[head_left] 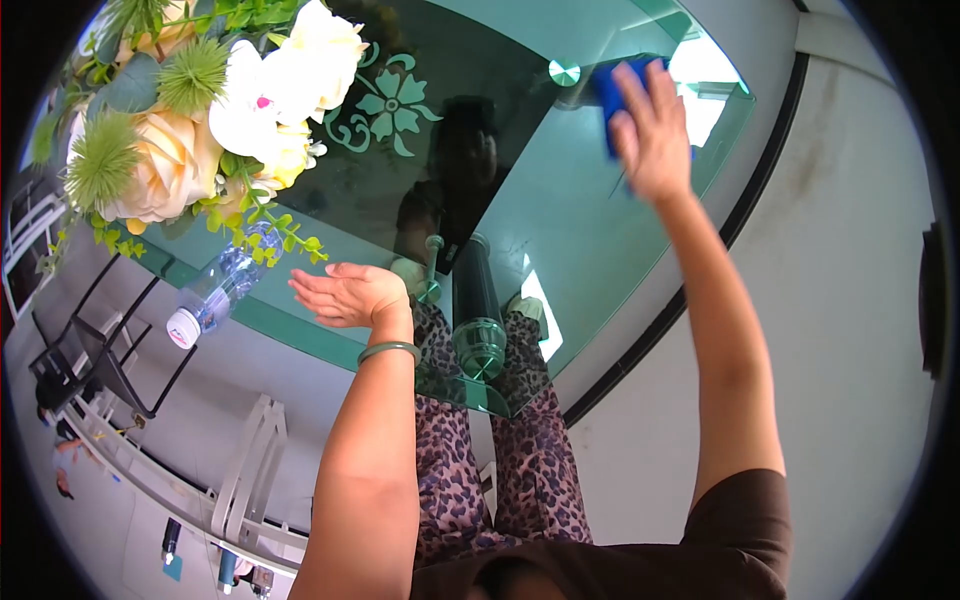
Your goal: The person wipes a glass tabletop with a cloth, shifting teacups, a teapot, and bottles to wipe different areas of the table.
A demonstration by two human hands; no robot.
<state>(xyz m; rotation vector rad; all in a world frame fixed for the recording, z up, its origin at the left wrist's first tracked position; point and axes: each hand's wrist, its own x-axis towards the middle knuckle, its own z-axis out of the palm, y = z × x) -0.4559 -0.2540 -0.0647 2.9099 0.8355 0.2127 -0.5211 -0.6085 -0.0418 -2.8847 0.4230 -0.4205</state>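
Note:
My right hand [655, 130] lies over a blue cloth [610, 95], holding it against the glass tabletop [610, 240] near its far right corner. Part of the cloth is hidden under the palm and fingers. With its fingers stretched out to the left, my left hand [350, 295] is open and holds nothing. It is over the near left part of the table, and a green bangle [388, 350] circles that wrist. Just left of its fingertips is a clear plastic bottle [222, 280] with a white cap. Whether the left hand touches the glass, I cannot tell.
Artificial flowers [170, 165] fill the table's far left. A dark panel with a pale flower pattern [392, 100] is in the tabletop; a table leg [478, 310] shows through the glass. A white wall [830, 300] stands right, a white railing [240, 470] lower left.

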